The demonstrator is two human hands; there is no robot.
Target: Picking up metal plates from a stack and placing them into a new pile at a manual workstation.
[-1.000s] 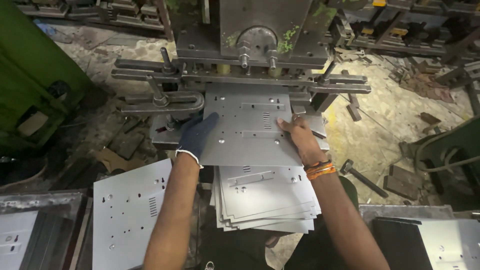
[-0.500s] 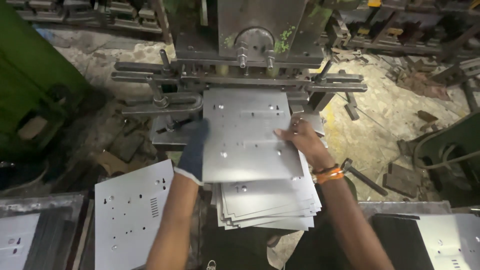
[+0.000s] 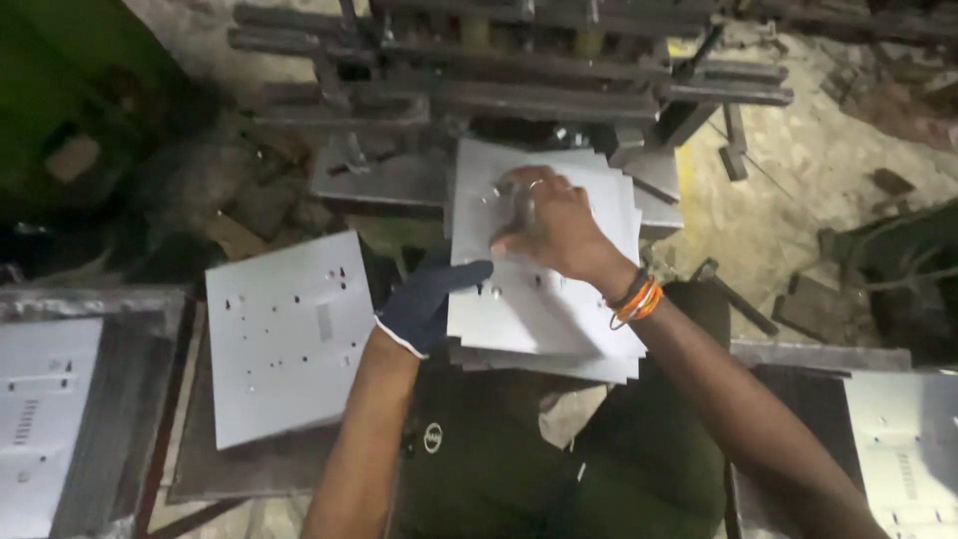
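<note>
Resting on the stack of punched metal sheets [image 3: 544, 309] in front of the press [image 3: 519, 80], my bare right hand [image 3: 549, 225] lies flat with fingers spread on the top sheet, pressing it rather than gripping. My gloved left hand [image 3: 429, 299] pinches the stack's left edge, thumb on top, fingers underneath and hidden. Another punched sheet [image 3: 289, 334] lies apart to the left, and more sheets [image 3: 908, 449] sit at the near right.

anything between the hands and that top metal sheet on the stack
Nothing visible. The bare right hand lies flat on the top sheet, and the gloved left hand grips the stack's left edge directly.
</note>
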